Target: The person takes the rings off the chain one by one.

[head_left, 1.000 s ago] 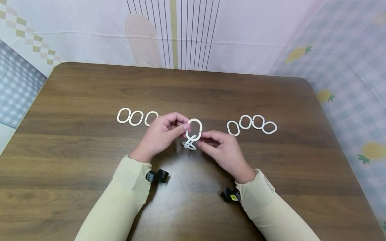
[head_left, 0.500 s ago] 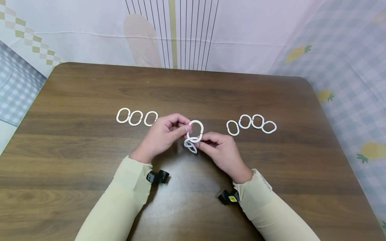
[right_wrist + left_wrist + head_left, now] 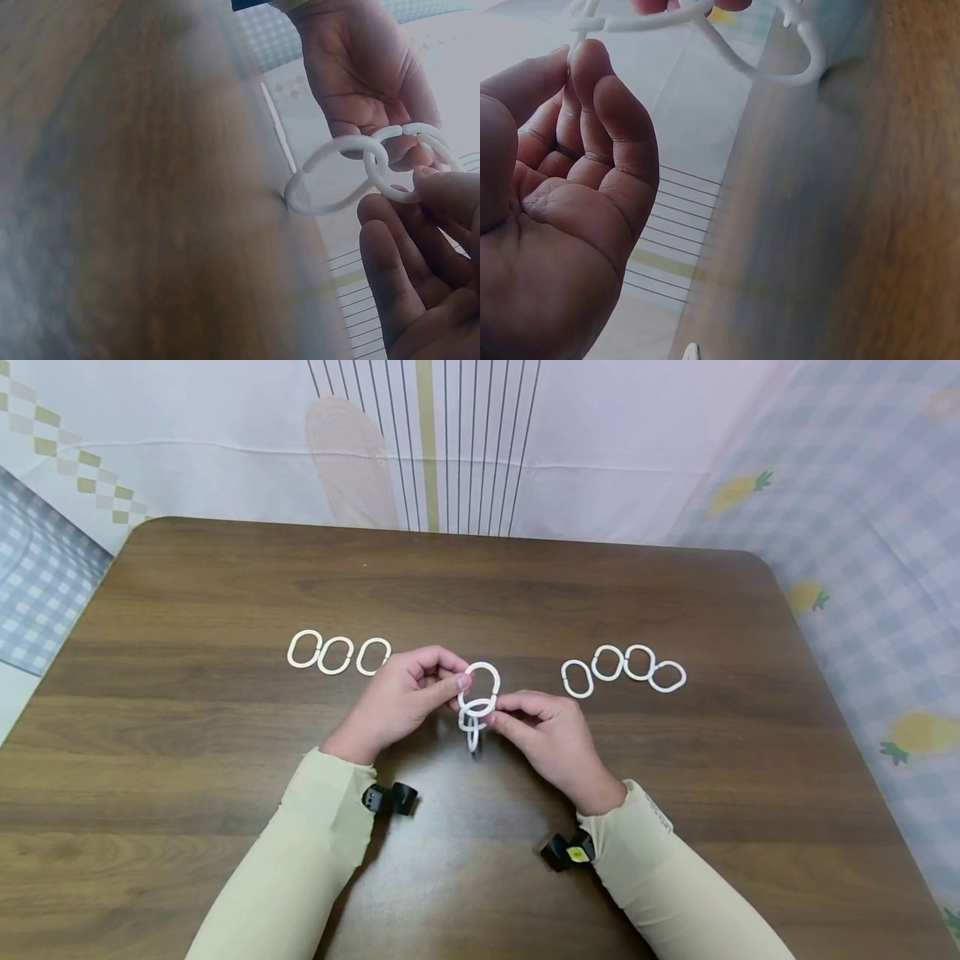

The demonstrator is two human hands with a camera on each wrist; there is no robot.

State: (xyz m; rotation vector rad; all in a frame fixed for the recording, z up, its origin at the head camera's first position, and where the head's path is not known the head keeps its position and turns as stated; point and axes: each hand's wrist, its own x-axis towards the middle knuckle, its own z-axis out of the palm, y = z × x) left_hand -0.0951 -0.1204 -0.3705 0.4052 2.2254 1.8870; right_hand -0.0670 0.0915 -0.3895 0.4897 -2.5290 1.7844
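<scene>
Three oval white plastic links hang linked together between the hands. My left hand (image 3: 405,697) pinches the top link (image 3: 483,666) at its left side between thumb and index finger. My right hand (image 3: 551,735) pinches the middle link (image 3: 391,196) between thumb and fingertips, close under the top one. From that middle link dangles the lowest link (image 3: 472,745), seen nearly edge-on in the head view. In the left wrist view, the left fingertips meet at the link's edge, and a hanging link (image 3: 780,79) crosses the upper part. Each link has a small split in its side.
Three more white links (image 3: 291,653) lie on the brown wooden table (image 3: 480,877) left of the hands. Several others (image 3: 565,681) lie in a row at the right. A patterned cloth (image 3: 600,460) hangs behind the table. Wrist cameras (image 3: 390,799) sit at both sleeves.
The lower links, bunched up beneath the top link a second ago, have swung so the lowest one hangs straight down. Both hands keep their pinch and have hardly shifted.
</scene>
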